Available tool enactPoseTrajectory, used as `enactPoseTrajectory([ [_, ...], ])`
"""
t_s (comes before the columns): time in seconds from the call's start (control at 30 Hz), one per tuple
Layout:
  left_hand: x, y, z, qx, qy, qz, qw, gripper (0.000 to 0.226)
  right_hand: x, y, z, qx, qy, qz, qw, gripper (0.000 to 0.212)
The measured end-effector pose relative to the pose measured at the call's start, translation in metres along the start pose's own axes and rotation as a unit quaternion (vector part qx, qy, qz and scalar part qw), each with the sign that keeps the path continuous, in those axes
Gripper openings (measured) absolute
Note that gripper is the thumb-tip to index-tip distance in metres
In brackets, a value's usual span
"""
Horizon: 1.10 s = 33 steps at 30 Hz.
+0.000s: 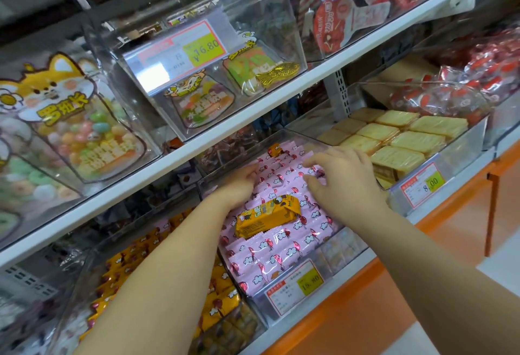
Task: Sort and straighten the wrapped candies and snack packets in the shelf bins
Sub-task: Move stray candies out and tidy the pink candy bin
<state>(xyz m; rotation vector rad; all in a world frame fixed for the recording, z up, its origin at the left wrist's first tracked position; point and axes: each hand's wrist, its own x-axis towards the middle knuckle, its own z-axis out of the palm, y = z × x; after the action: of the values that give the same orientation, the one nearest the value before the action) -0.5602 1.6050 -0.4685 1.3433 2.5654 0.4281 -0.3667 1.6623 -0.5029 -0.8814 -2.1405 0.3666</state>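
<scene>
Both bare hands were reached into the clear middle bin (346,245) on the lower shelf, which was filled with pink wrapped packets (277,253) laid in overlapping rows. The left hand (239,183) was laid on the packets at the bin's back left, its fingers bent forward and down among the wrappers; its fingertips were hidden, so it could not be told whether anything was grasped. The right hand (343,180) was set down just beside it, towards the back right, with fingers spread and lightly bent, their tips resting on the pink wrappers and nothing enclosed. An orange-yellow packet (267,215) was seen lying tilted on top of the pink ones, between the two forearms and touched by neither hand. A second small orange piece (274,149) was lodged at the very back of the same bin. Matching orange packets (123,270) were heaped in the neighbouring bin on the left, partly covered by the left forearm, and pale yellow cracker packs (402,143) were stacked in the bin on the right. A price label (295,287) was fixed to the front of the middle bin.
</scene>
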Motion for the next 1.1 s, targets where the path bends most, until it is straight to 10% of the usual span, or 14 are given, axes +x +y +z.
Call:
enactPoseTrajectory([
  [0.17,-0.046,0.006,-0.01,-0.034,0.075,0.058,0.995,0.037,-0.008,-0.022,-0.009,0.21,-0.125,-0.042,0.969,0.036],
  [0.27,-0.083,0.009,-0.009,-0.006,0.075,0.103,0.992,0.034,-0.02,-0.033,-0.005,0.114,-0.199,-0.075,0.97,0.039],
  [0.73,-0.173,-0.038,-0.022,-0.072,0.191,0.168,0.964,0.032,-0.05,-0.095,-0.013,0.214,-0.097,-0.131,0.963,0.036],
  [1.1,-0.21,-0.13,-0.025,0.021,0.193,0.068,0.979,0.039,-0.058,-0.143,0.039,0.15,-0.183,-0.165,0.958,0.044],
])
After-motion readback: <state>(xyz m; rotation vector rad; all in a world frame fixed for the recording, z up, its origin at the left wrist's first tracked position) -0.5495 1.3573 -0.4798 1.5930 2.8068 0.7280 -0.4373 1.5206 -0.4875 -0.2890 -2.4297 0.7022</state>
